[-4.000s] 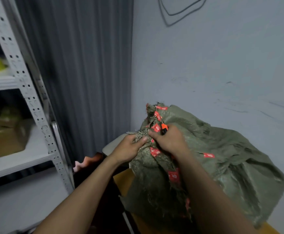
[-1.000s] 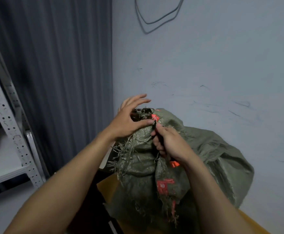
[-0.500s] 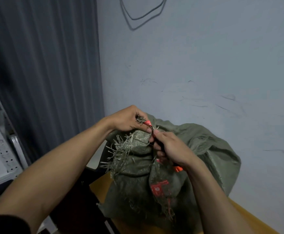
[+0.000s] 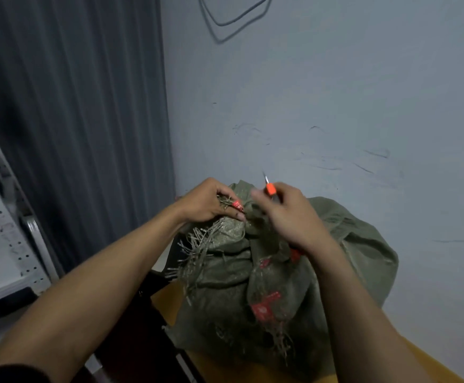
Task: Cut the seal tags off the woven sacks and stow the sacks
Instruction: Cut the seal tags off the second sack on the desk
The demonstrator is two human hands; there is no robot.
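Bluish-grey plaster wall (image 4: 335, 106) closes the far side of the scene, with a looped cable (image 4: 233, 19) high on it, a dark pleated curtain (image 4: 73, 106) to the left and a perforated metal shelving unit (image 4: 18, 244) at the far left edge. We note the woven sacks (image 4: 225, 277) bundled as one olive-green heap on a yellow-brown table (image 4: 225, 367), near and right of centre, close against the wall. The left hand (image 4: 206, 201) is clamped at the top of the heap, its fingertips pinching a red seal tag (image 4: 237, 205) together with frayed strands (image 4: 197, 244) of the sack mouth. The right hand (image 4: 289, 214), blurred by motion, is curled round an orange-handled cutter (image 4: 270, 188) whose thin blade points up and away, just right of the pinched tag and apart from it. Lower tags (image 4: 262, 310), also red, show on the near face of the heap. We judge the work to be in the tag-cutting step, with stowing not yet begun; whether the pinched tag is already severed we cannot tell. The next move, in our assessment, calls for the blade to be brought to the tie of a tag held taut by the left hand, edge directed away from the left fingers, given how close they sit to the cutting line. Loose weave may snag the blade.
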